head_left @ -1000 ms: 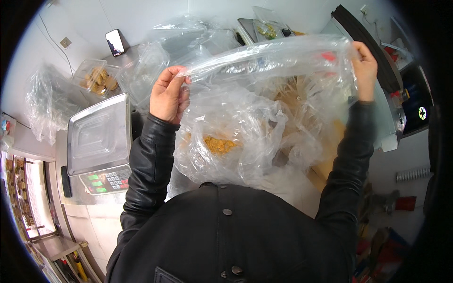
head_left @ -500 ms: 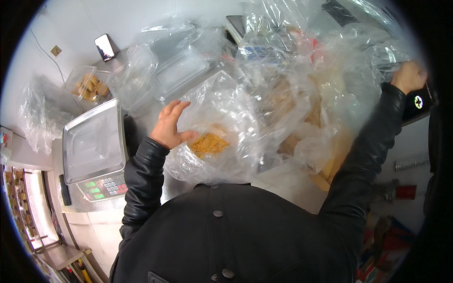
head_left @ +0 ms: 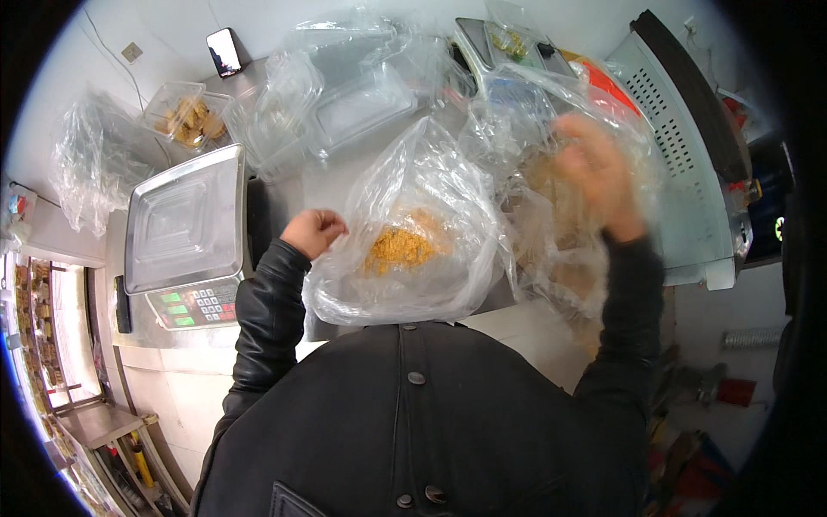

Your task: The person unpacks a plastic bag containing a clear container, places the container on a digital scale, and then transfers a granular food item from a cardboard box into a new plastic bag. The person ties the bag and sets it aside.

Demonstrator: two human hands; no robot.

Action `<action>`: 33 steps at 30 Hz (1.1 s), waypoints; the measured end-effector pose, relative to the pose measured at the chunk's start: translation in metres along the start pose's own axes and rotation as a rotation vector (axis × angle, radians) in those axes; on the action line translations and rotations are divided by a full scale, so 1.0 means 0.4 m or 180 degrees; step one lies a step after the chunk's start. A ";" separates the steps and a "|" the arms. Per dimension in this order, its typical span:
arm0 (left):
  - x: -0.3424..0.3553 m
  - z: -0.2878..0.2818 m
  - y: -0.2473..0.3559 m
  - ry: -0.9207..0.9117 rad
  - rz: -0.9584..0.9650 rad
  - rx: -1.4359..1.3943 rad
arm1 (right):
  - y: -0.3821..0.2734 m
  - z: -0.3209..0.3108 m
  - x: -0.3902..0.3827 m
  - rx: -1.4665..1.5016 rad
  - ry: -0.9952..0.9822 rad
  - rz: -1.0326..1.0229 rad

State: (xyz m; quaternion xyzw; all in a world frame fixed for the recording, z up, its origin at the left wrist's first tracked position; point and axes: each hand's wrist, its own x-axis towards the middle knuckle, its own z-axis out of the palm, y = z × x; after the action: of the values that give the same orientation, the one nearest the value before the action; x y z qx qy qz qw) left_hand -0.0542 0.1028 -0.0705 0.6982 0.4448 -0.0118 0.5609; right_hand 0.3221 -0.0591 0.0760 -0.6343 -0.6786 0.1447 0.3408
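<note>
My left hand (head_left: 314, 233) has its fingers curled together at the left edge of a clear plastic bag (head_left: 439, 177), apparently pinching the film. Yellow-orange crumbs (head_left: 401, 250) lie inside the bag, which spreads over the counter in front of me. Motion smears my right hand (head_left: 599, 168), raised above a second, crumpled clear bag (head_left: 560, 250) with something tan in it. Whether those fingers grip anything cannot be made out.
At left stands a scale with a metal tray (head_left: 185, 224); behind it are a clear box of brown pieces (head_left: 191, 121) and a phone (head_left: 224, 53). Clear plastic containers (head_left: 362, 108) sit at the back. A perforated metal panel (head_left: 680, 146) borders the right side.
My right hand has come inward from the far right. The plastic there has dropped, uncovering the perforated panel. My left hand's spread fingers have closed at the bag's edge.
</note>
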 end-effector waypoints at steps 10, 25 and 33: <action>-0.032 0.076 -0.057 0.0340 -0.0045 0.1663 | 0.121 0.438 0.127 -0.1667 -0.1187 0.0995; -0.249 -0.177 0.199 0.0339 0.3425 -0.3736 | -0.017 0.080 0.316 0.5122 -0.1935 -0.0374; -0.313 -0.285 0.301 0.0960 0.3262 -0.2688 | -0.208 -0.099 0.287 0.0129 -0.0930 -0.0098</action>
State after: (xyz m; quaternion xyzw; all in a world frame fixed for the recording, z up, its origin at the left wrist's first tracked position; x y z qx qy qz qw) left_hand -0.1084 0.1202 0.1294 0.5359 0.0976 0.5275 0.6519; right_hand 0.2885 0.0288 0.1892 -0.5890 -0.7276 0.2439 0.2533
